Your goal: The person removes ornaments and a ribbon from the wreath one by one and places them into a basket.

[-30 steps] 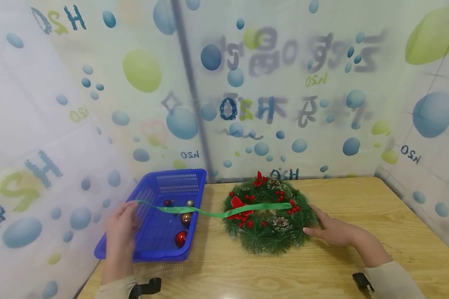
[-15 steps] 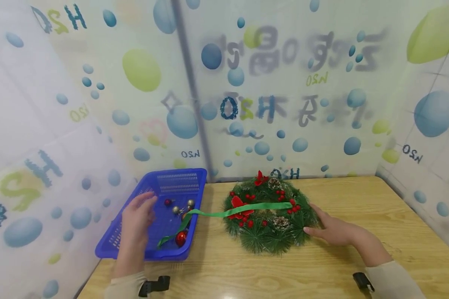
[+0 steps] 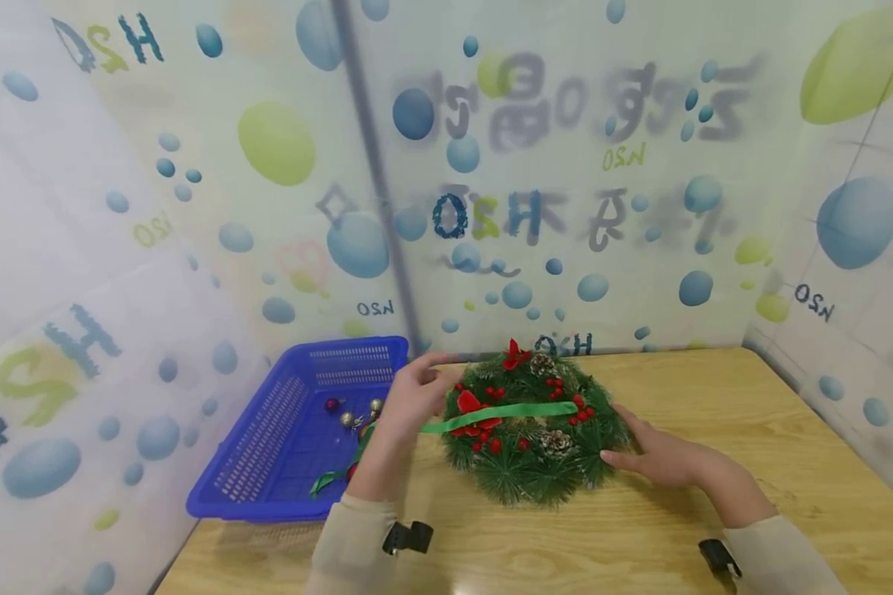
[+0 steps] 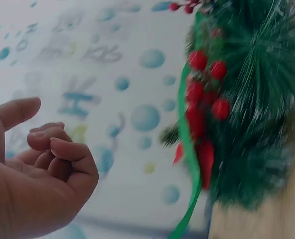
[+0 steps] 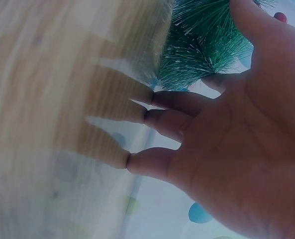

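A green Christmas wreath (image 3: 521,475) with red berries, red flowers and pine cones lies on the wooden table. Across its top runs a green ribbon (image 3: 517,411), whose left part passes behind my left hand and trails into the blue basket. My left hand (image 3: 411,402) hovers by the wreath's left side; the left wrist view shows its fingers (image 4: 72,152) loosely curled around nothing. At the right edge, my right hand (image 3: 666,456) touches the wreath with fingers spread. Several of its fingertips (image 5: 137,162) rest on the tabletop, while the thumb lies along the greenery (image 5: 202,50).
The blue basket (image 3: 249,446) stands left of the wreath, holding several small ornament balls (image 3: 331,405), some partly hidden by my left forearm. A patterned curtain (image 3: 521,248) hangs along the table's back edge. Bare wood (image 3: 714,397) shows to the right.
My left hand has let go of the ribbon's left end, which dropped into the basket. It then moved right to the wreath's left side. The right hand stays at the wreath.
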Tool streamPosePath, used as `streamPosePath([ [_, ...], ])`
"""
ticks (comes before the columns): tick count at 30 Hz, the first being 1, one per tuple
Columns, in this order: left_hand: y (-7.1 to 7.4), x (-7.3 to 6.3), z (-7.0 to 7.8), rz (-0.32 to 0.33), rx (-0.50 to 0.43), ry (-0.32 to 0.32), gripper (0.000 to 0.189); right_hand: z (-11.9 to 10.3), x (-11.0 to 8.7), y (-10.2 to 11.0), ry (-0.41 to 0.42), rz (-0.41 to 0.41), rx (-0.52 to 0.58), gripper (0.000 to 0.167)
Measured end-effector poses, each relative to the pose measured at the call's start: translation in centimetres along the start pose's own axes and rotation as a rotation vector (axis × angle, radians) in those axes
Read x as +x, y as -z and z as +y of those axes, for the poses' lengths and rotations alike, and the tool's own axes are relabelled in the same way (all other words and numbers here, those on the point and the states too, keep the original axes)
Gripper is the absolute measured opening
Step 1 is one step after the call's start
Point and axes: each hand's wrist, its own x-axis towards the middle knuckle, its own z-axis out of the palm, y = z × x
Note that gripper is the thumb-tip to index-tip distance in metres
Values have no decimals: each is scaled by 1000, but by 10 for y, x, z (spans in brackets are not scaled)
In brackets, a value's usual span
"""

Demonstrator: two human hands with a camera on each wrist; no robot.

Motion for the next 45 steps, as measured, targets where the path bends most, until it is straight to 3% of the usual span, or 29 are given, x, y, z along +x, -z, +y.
streamPosePath([
  [3, -26, 13, -4, -150, 78, 7, 42, -2, -1, 1, 4, 7, -3, 109],
  [6, -48, 23, -10, -234, 183, 18, 48, -4, -1, 1, 0, 9, 1, 109],
  [11, -69, 33, -21, -244, 347, 57, 49, -4, -2, 0, 3, 9, 10, 108],
  [15, -77, 36, -28, -244, 454, 83, 46, -3, -3, 0, -1, 16, 12, 109],
  [19, -77, 36, -34, -229, 497, 109, 39, -5, -3, 1, 2, 21, 5, 109],
  [23, -78, 36, -38, -210, 497, 134, 32, -5, -3, 1, 4, 21, 3, 109],
  [30, -75, 34, -43, -191, 439, 118, 22, -4, -2, -1, 9, 20, -2, 109],
  [37, -71, 34, -53, -133, 287, 62, 15, -4, -2, -1, 11, 13, 10, 108],
  [45, -68, 34, -54, -90, 128, 89, 15, -3, -2, -1, 6, 9, 8, 108],
])
